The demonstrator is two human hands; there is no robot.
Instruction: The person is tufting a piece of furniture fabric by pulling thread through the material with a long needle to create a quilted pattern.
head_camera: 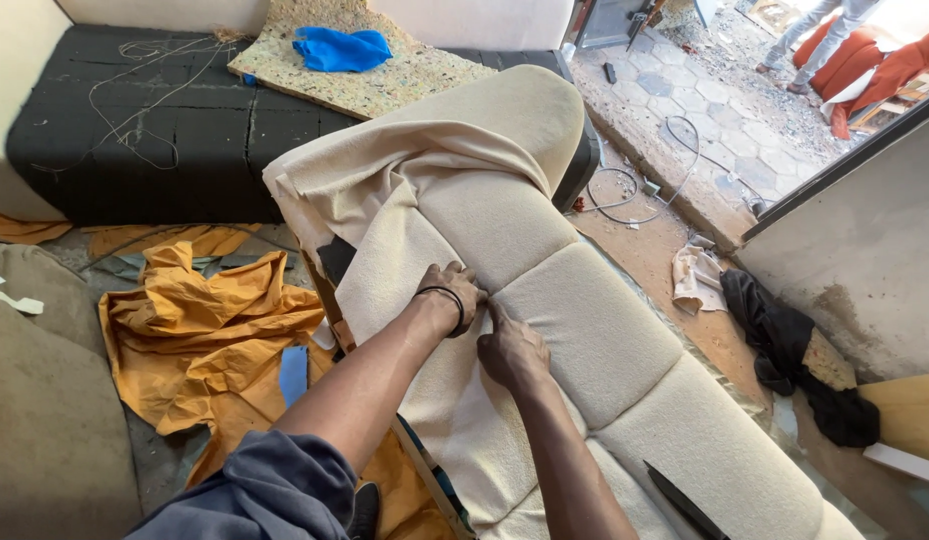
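- L hand (pixel 453 296): clenched on cream bouclé fabric cover (pixel 455 210) at seam of long cream padded sofa part (pixel 595 330), centre frame.
- R hand (pixel 512 350): fingers pinch same seam, touching L hand.
- Crumpled orange cloth (pixel 200 325) on floor, left.

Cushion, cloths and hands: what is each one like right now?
Cream cushion cover: half pulled on, bunched at the far end.
Left hand: closed grip pressing the seam.
Right hand: pressing the same seam.
Orange cloth: crumpled on the floor.
Blue cloth: crumpled on the foam slab.
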